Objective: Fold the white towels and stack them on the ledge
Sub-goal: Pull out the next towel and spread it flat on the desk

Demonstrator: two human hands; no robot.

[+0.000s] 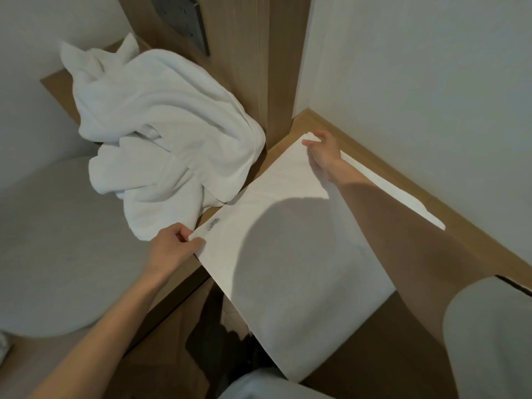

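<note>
A flat white towel (288, 234) lies spread across the wooden ledge (475, 240), its near end hanging over the ledge's front edge. My left hand (172, 246) pinches its near left corner, beside a small grey label. My right hand (324, 154) grips the far corner close to the wall. A crumpled heap of white towels (161, 133) sits on the ledge to the left, touching the flat towel's left edge.
A wooden pillar (259, 67) with a grey switch plate (184, 21) rises behind the heap. White walls close in on the right and far left. A round grey surface (57, 249) lies lower left. Dark floor shows below the ledge.
</note>
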